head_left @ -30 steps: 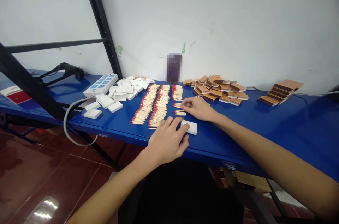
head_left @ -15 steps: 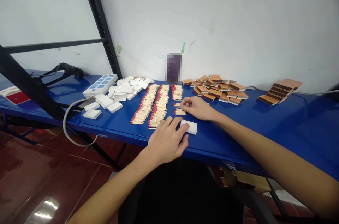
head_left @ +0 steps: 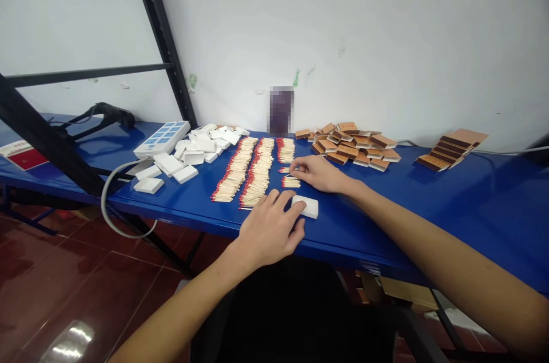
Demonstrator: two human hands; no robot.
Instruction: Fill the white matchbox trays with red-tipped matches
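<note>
**Head view: right hand (head_left: 315, 174) at small match group (head_left: 291, 182), left hand (head_left: 269, 230) on white tray (head_left: 310, 210)**

The right thumb and forefinger are drawn together at the small match group; whether a match is gripped between them cannot be determined. The left fingers are bent and parted, in contact with the left end of the white tray; whether they grip or merely touch it cannot be confirmed. The tray lies on the blue table (head_left: 351, 239) near its front edge, just in front of the right hand.

Beyond the left hand, two long match rows (head_left: 260, 171) run front to back, red heads to the left. A shorter match row (head_left: 286, 150) lies to their right, behind the right fingertips.

Farther left, a heap of white trays (head_left: 170, 163) lies beside a power strip (head_left: 163, 139), its cable (head_left: 106, 203) looping below the table edge. To the right, a pile of orange-brown sleeves (head_left: 348, 152) lies near the wall (head_left: 351, 26); well apart, a second sleeve group (head_left: 452, 148) stands in a slanted row. A black frame (head_left: 160, 20) rises at left.
</note>
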